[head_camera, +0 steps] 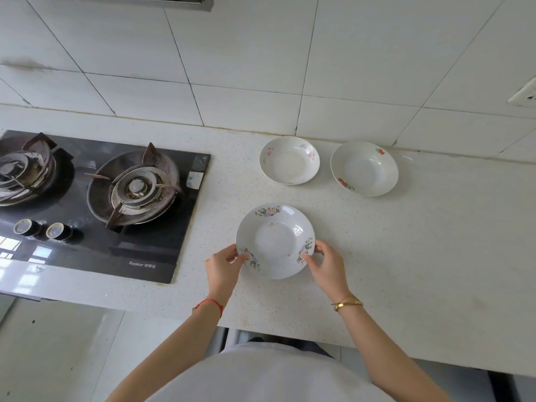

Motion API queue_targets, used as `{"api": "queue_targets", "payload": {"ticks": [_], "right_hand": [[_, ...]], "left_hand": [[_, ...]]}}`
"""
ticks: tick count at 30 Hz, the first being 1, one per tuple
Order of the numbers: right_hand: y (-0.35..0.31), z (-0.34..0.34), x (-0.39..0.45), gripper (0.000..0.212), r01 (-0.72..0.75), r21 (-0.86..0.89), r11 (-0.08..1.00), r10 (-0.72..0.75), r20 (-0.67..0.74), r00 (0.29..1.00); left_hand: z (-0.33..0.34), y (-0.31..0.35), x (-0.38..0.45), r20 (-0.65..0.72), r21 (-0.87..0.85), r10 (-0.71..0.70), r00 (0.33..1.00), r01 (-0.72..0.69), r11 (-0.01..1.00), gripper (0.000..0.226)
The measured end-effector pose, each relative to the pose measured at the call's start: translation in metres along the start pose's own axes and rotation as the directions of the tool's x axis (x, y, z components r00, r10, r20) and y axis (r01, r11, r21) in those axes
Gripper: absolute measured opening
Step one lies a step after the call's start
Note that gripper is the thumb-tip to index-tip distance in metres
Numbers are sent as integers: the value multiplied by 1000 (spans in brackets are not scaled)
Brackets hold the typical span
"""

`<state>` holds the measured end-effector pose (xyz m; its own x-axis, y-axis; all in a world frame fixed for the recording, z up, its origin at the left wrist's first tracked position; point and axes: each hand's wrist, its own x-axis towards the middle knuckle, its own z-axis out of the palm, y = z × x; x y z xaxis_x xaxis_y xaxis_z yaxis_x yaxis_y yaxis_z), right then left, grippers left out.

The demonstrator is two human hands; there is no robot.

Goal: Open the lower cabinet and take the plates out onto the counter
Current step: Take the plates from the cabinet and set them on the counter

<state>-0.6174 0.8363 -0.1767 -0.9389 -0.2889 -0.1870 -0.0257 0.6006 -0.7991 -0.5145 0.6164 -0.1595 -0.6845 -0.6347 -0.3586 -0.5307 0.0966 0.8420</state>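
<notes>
— Plates, three, on counter (406, 242)?
— Nearest plate (275, 240) gripped at its rim: left hand (224, 268) at 8 o'clock, right hand (326, 266) at 4. Pink-flowered plate (289, 160) at 12 o'clock, red-flowered plate (364, 168) at 1. Gas hob (95, 204) at 9.

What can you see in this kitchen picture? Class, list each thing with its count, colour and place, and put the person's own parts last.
Plates: three, white with flower prints; near plate held at both rims, two at the back, left and right.
Counter: one, speckled white, under the plates.
Gas stove: one, black, left, two burners.
Wall tiles: white, behind.
Wall socket: one, white, far right.
Left hand: red string at wrist.
Right hand: gold bracelet at wrist.
</notes>
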Motion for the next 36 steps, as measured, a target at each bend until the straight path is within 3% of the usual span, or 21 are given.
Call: {"api": "queue_targets", "payload": {"ticks": [5,8,12,15,21,27,36], "right_hand": [[2,0,-4,35,-15,-14,1000,15,9,1000],[1,-3,-6,38,-5,-44,999,6,21,1000],[2,-15,-9,53,-13,-171,985,17,23,1000],[1,-31,-14,52,41,-268,963,-45,-8,999],[-3,-67,-33,43,223,-369,902,-258,-48,965],[6,-92,-63,41,303,-438,846,-355,-39,934],[19,-109,-136,40,364,-429,827,-409,-14,912]], "left_hand": [[-3,-2,-1,17,76,55,998,-57,995,35],[-5,-3,-3,31,126,80,996,-84,988,24],[-12,2,-10,-1,329,112,994,-105,938,41],[-21,10,-20,10,437,202,979,-186,880,43],[-36,25,-54,21,541,417,909,-361,759,37],[-41,22,-103,6,617,569,822,-451,645,32],[-57,-8,-191,-92,616,646,758,-467,635,31]]}}
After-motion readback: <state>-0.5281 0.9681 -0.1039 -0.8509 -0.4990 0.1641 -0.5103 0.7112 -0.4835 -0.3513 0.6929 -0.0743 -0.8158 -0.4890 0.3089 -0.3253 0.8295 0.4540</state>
